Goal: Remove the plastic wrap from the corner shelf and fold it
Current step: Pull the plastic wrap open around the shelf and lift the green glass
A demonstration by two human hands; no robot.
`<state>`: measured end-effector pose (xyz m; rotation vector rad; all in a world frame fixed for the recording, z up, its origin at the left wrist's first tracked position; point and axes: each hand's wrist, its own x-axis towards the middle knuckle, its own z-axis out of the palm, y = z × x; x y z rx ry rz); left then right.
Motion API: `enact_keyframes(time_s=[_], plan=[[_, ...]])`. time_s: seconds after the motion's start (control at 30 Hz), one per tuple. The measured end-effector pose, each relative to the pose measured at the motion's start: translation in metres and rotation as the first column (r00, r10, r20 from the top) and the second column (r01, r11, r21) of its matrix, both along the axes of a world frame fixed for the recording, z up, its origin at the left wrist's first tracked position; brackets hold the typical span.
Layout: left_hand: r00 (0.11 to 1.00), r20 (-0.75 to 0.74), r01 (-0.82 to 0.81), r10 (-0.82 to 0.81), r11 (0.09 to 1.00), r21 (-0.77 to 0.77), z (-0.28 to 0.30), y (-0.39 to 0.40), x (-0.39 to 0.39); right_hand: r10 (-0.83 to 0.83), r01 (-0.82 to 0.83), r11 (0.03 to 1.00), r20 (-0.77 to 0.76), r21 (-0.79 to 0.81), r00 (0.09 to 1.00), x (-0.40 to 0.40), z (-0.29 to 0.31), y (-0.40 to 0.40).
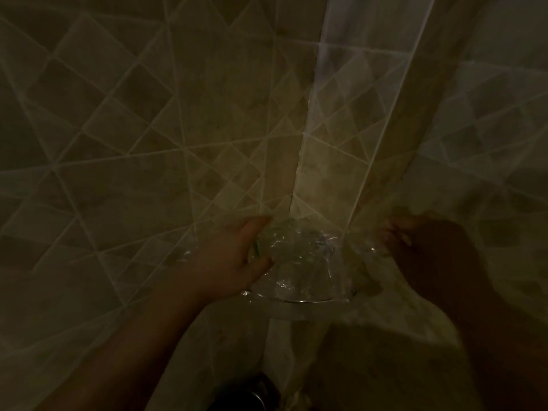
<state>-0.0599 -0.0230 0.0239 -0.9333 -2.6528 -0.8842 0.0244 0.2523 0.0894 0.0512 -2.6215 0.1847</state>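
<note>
The view is dim and blurred. Crinkled clear plastic wrap [299, 256] covers the corner shelf [308, 301], a curved shelf with a shiny front rim set where two tiled walls meet. My left hand [228, 259] lies against the wrap's left side, fingers spread, thumb pressing into the plastic. My right hand [415, 241], in shadow, is at the wrap's right edge with its fingers curled; the plastic seems pinched there, but the blur hides the grip.
Tiled walls [133, 143] with a diamond pattern close in on both sides of the corner [299, 161]. A dark round object [252, 393] sits below the shelf at the bottom of the view.
</note>
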Motion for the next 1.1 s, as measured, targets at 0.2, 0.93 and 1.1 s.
enact_keyframes(time_s=[0.2, 0.93, 1.1], plan=[[1.0, -0.001, -0.021, 0.022, 0.963, -0.268, -0.008, 0.044, -0.038, 0.185, -0.173, 0.982, -0.246, 0.072, 0.951, -0.016, 0.019, -0.029], [0.999, 0.032, -0.019, 0.025, 0.983, -0.181, -0.037, 0.034, -0.032, 0.205, -0.256, 0.949, 0.254, 0.185, 0.945, -0.119, -0.06, -0.047], [0.996, -0.072, -0.059, 0.044, 0.975, -0.214, -0.042, 0.029, -0.031, 0.213, -0.261, 0.953, 0.273, 0.154, 0.938, -0.121, -0.061, -0.044]])
